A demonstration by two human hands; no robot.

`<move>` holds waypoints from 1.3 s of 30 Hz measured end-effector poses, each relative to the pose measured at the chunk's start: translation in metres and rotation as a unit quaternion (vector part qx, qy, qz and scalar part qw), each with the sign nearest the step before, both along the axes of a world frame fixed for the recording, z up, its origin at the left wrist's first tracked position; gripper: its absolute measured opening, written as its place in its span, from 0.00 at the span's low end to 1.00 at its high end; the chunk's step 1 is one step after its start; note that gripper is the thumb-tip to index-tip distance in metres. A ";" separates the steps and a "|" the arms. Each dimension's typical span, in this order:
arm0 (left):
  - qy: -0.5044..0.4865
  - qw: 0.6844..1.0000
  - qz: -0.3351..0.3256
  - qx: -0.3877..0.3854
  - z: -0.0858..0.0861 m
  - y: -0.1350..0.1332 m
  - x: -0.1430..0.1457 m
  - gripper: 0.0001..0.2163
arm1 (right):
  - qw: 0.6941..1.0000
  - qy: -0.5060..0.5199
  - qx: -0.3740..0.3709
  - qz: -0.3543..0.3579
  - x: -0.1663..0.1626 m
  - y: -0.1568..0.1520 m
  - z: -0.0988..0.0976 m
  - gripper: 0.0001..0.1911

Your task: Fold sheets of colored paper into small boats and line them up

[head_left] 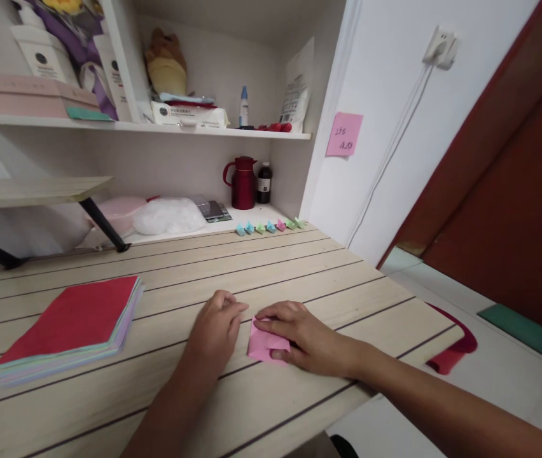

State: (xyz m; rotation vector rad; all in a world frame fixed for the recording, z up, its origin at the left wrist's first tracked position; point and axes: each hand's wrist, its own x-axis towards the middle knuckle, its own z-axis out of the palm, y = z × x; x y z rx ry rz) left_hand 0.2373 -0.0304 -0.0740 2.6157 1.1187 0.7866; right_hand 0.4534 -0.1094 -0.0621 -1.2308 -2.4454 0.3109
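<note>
A small folded piece of pink paper [261,345] lies flat on the wooden table. My right hand [302,337] grips it from the right, with fingers across its top and the thumb at its lower edge. Part of the paper is hidden under that hand. Just left of the paper, my left hand [217,327] rests on the table with its fingers curled together. Nothing shows in it, and a small gap separates its fingertips from the paper.
A stack of coloured paper [75,312], red on top, lies at the left. Several small folded paper figures [271,227] line the table's back edge. Behind them a red jug [243,183] and a dark bottle [264,183] stand in the shelf. A small raised stand [37,191] is at back left.
</note>
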 end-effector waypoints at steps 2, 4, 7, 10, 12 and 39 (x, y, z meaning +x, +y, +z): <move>-0.010 0.999 -0.035 0.024 -0.003 -0.017 0.002 0.18 | 1.000 -0.005 0.000 -0.012 -0.003 -0.002 -0.001 0.26; 0.029 0.994 -0.078 0.067 -0.011 -0.034 0.003 0.23 | 1.000 -0.009 -0.003 -0.021 -0.005 -0.004 -0.002 0.27; 0.106 0.986 -0.077 0.107 -0.024 -0.054 0.000 0.29 | 0.999 0.009 -0.019 -0.024 -0.004 -0.007 -0.001 0.30; 0.151 0.975 -0.061 0.148 -0.029 -0.064 -0.008 0.28 | 0.996 0.067 -0.051 -0.030 0.001 -0.013 0.001 0.38; 0.161 0.967 -0.061 0.186 -0.027 -0.071 -0.016 0.27 | 0.993 0.092 -0.064 -0.041 0.003 -0.022 0.003 0.39; 0.062 0.991 -0.021 0.116 -0.022 -0.133 -0.048 0.11 | 0.984 0.140 -0.062 -0.088 -0.029 -0.071 -0.001 0.05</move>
